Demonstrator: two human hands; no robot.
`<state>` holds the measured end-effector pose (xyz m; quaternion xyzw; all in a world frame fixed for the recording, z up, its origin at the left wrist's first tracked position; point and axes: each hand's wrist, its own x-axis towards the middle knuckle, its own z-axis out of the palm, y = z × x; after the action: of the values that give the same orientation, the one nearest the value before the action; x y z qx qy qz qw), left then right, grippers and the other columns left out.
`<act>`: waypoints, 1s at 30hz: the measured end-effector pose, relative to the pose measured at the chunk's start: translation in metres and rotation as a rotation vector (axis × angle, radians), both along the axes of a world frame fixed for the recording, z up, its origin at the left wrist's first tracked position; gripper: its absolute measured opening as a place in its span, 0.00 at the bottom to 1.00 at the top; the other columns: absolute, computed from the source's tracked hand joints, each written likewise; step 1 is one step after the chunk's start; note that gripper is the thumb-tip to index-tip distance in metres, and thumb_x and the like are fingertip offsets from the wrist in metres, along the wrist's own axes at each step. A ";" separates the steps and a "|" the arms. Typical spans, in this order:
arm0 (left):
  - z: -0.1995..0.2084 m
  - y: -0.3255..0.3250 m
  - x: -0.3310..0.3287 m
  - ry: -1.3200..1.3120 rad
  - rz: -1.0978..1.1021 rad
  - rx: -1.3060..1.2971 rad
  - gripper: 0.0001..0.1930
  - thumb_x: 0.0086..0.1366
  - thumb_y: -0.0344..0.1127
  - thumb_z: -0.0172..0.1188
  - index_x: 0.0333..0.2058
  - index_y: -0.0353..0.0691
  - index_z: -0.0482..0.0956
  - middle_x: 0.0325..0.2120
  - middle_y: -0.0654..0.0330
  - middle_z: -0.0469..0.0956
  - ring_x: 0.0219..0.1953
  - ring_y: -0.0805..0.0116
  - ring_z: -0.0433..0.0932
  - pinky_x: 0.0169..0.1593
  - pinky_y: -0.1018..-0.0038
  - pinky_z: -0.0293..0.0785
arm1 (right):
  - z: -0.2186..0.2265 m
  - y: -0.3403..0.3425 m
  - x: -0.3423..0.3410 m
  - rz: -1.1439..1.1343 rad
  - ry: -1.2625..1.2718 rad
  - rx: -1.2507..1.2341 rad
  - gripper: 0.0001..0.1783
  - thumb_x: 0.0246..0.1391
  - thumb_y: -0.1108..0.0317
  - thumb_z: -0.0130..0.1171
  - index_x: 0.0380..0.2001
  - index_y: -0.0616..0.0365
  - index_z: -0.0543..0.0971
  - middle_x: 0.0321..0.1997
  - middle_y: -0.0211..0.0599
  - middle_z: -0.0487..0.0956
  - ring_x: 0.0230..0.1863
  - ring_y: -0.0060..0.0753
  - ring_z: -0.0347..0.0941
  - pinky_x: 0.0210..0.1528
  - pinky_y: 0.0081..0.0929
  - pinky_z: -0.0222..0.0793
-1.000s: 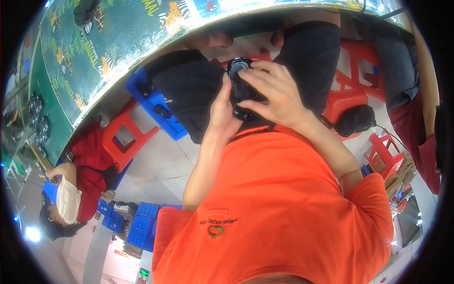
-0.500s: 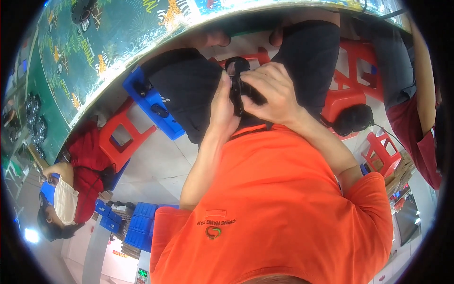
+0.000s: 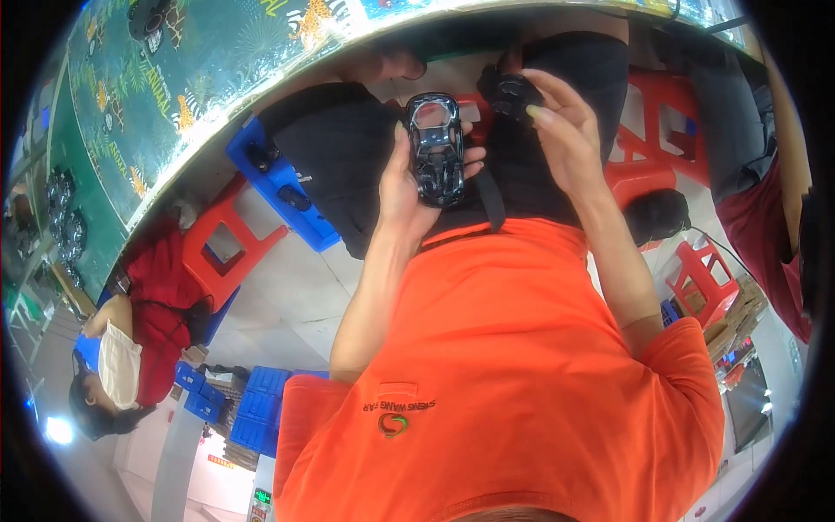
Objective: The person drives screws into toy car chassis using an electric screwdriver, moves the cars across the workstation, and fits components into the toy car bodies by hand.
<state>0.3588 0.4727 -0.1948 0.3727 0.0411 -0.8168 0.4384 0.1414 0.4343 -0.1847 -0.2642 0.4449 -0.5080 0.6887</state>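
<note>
A glossy black toy car body shell (image 3: 437, 174) with clear window openings lies along the palm of my left hand (image 3: 400, 193). The fingers of that hand wrap round beneath it, and their tips show at its right edge. To the right, my right hand (image 3: 570, 130) pinches a small dark molded part (image 3: 515, 94) between thumb and fingers. That part is apart from the shell, over my right thigh, and its exact kind is hard to make out. Both hands are above my lap, below the table edge.
Ahead curves a table (image 3: 235, 52) with an animal-print cover and a dark object (image 3: 150, 19) on it. A blue tray (image 3: 304, 228) at my left leg holds black parts. Red stools (image 3: 228, 244) stand on both sides. One person (image 3: 161, 348) is at left, another (image 3: 765, 226) at right.
My hands were together on the black toy car shell. My right hand has moved right and forward with a dark part, and the shell now faces up in my left hand.
</note>
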 end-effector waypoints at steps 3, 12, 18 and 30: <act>0.000 0.000 0.001 0.005 -0.010 -0.032 0.34 0.76 0.62 0.34 0.64 0.41 0.66 0.56 0.45 0.75 0.45 0.48 0.83 0.52 0.54 0.81 | -0.005 0.001 -0.001 -0.001 -0.021 0.000 0.26 0.57 0.73 0.61 0.59 0.67 0.73 0.54 0.43 0.79 0.51 0.25 0.76 0.55 0.21 0.68; 0.009 -0.001 -0.001 -0.092 -0.090 -0.022 0.34 0.75 0.63 0.33 0.65 0.42 0.63 0.56 0.43 0.75 0.37 0.50 0.86 0.42 0.60 0.86 | -0.020 0.003 -0.001 0.004 0.063 0.085 0.23 0.58 0.70 0.62 0.57 0.65 0.75 0.48 0.38 0.81 0.48 0.21 0.76 0.50 0.18 0.68; 0.008 0.000 0.001 -0.078 -0.130 -0.020 0.33 0.76 0.60 0.32 0.67 0.41 0.60 0.58 0.42 0.73 0.35 0.48 0.86 0.36 0.62 0.88 | -0.024 0.002 0.005 0.013 0.080 0.070 0.23 0.58 0.71 0.62 0.56 0.66 0.75 0.46 0.38 0.82 0.45 0.21 0.77 0.48 0.17 0.70; 0.006 0.001 0.001 -0.088 -0.130 -0.021 0.32 0.77 0.59 0.32 0.67 0.41 0.59 0.58 0.42 0.73 0.35 0.49 0.86 0.36 0.62 0.88 | -0.018 0.001 0.003 0.029 0.068 0.053 0.22 0.59 0.69 0.61 0.55 0.68 0.75 0.46 0.40 0.81 0.45 0.24 0.78 0.50 0.21 0.72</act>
<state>0.3599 0.4741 -0.1893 0.4057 -0.0109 -0.8267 0.3896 0.1449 0.4352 -0.2031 -0.2695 0.4773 -0.4767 0.6873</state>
